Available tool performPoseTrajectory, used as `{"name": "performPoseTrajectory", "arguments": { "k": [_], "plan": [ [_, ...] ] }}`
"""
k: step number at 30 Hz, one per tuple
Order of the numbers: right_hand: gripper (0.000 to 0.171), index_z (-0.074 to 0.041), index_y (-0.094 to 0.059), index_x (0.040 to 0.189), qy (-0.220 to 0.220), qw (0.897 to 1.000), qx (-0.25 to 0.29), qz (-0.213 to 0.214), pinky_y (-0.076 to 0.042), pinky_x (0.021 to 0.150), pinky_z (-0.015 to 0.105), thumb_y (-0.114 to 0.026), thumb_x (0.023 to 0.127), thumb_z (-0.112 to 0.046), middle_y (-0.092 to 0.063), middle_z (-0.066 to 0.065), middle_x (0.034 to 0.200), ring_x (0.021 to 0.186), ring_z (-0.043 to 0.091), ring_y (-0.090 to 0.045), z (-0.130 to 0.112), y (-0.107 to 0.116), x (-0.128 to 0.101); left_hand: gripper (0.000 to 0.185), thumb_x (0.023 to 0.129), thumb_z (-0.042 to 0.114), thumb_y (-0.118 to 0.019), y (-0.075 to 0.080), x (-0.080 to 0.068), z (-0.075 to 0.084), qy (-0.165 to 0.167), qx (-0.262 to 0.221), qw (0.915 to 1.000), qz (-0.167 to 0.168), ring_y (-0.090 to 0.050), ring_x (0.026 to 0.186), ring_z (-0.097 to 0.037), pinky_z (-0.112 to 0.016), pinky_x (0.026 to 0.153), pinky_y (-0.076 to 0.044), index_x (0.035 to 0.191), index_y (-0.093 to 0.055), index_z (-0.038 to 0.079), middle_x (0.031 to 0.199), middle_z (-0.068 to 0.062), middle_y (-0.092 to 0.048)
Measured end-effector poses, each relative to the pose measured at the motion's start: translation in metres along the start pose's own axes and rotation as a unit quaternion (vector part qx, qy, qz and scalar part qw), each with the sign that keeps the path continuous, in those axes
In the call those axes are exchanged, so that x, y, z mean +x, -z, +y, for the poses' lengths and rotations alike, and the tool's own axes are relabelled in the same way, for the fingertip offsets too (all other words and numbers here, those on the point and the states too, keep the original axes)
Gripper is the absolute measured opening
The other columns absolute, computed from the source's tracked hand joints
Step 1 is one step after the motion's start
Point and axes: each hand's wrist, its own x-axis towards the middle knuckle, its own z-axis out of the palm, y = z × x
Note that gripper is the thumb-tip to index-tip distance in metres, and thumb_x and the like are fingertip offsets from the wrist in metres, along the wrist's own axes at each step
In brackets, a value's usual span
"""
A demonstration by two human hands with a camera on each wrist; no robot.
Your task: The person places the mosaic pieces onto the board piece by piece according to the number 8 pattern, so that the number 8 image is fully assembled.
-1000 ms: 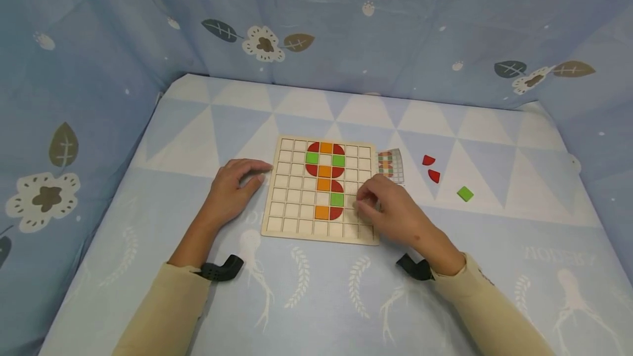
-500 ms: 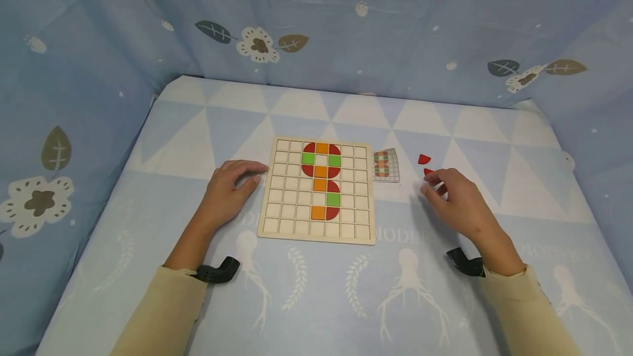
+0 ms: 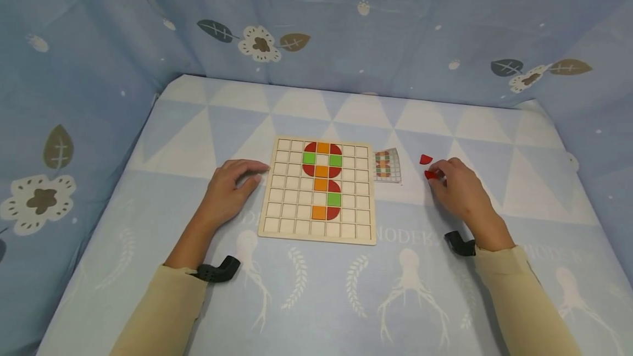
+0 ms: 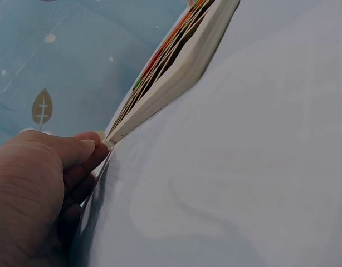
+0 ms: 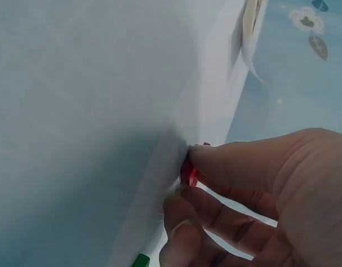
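A wooden grid board [image 3: 288,196] lies on the table, with red quarter-circle, orange square and green square tiles set in some of its cells. At the board's left edge are the fingertips of my left hand [image 3: 229,191], its fingers relaxed and bent; the left wrist view has them right at the board's corner [image 4: 122,133]. Off to the right, my right hand [image 3: 462,188] pinches a red quarter-circle tile [image 5: 187,172] between thumb and fingers, low over the table. Just beyond it lies another red quarter-circle tile [image 3: 426,159].
A small printed pattern card [image 3: 394,166] lies against the board's right side. A green tile [image 5: 141,261] sits near my right fingers, hidden behind the hand in the head view. Patterned blue curtains [image 3: 336,26] enclose the table's back and sides.
My right hand has moved from the board's right part out to the loose tiles and taken hold of a red quarter-circle tile. My left hand has stayed at the board's left edge.
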Motion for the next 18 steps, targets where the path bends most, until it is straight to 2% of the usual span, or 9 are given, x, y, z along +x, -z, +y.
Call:
{"name": "performPoseTrajectory", "arguments": {
  "k": [3,6,11,15,18],
  "plan": [
    [0.017,0.002,-0.06,0.104,-0.041,0.998,0.019,-0.031,-0.045,0.072,0.043,-0.061,0.091,-0.009,-0.058,0.016,0.095,0.083,0.029,-0.052,0.0,0.003,0.005,0.024,0.098,0.031,-0.056,0.0,0.0,0.0,0.0,-0.002,1.0,0.002,-0.041,0.126,-0.015,-0.047,0.104,-0.031,0.121,-0.064,0.031,0.126,0.011,-0.056],
    [0.021,0.001,-0.06,0.102,-0.089,0.994,0.025,-0.061,-0.044,0.069,0.04,-0.061,0.093,-0.018,-0.06,0.015,0.09,0.08,0.028,-0.052,0.001,0.006,0.009,0.024,0.098,0.032,-0.056,0.001,0.0,0.0,0.001,-0.006,1.0,0.006,-0.042,0.125,-0.015,-0.046,0.103,-0.032,0.12,-0.065,0.032,0.126,0.011,-0.056],
    [0.029,-0.003,-0.066,0.085,-0.139,0.987,0.011,-0.074,-0.041,0.059,0.034,-0.063,0.093,-0.031,-0.061,0.01,0.077,0.072,0.026,-0.051,0.002,0.008,0.012,0.022,0.098,0.034,-0.056,0.001,0.002,0.0,-0.001,-0.01,0.9999,0.007,-0.042,0.124,-0.013,-0.046,0.102,-0.032,0.118,-0.065,0.033,0.125,0.013,-0.057],
    [0.035,-0.007,-0.063,0.068,-0.139,0.987,0.001,-0.076,-0.036,0.054,0.033,-0.06,0.093,-0.032,-0.052,0.004,0.061,0.065,0.024,-0.047,0.003,0.007,0.012,0.022,0.097,0.034,-0.057,0.0,0.001,0.001,0.0,-0.013,0.9999,0.007,-0.042,0.124,-0.013,-0.046,0.102,-0.033,0.118,-0.065,0.033,0.124,0.013,-0.057],
    [0.037,-0.008,-0.06,0.065,-0.126,0.989,-0.009,-0.078,-0.035,0.054,0.032,-0.056,0.095,-0.03,-0.048,0.004,0.059,0.063,0.023,-0.045,0.002,0.006,0.009,0.022,0.097,0.034,-0.057,-0.001,0.0,0.0,0.005,-0.014,0.9999,0.006,-0.042,0.124,-0.014,-0.046,0.102,-0.033,0.118,-0.065,0.033,0.125,0.012,-0.057]
  ]
}}
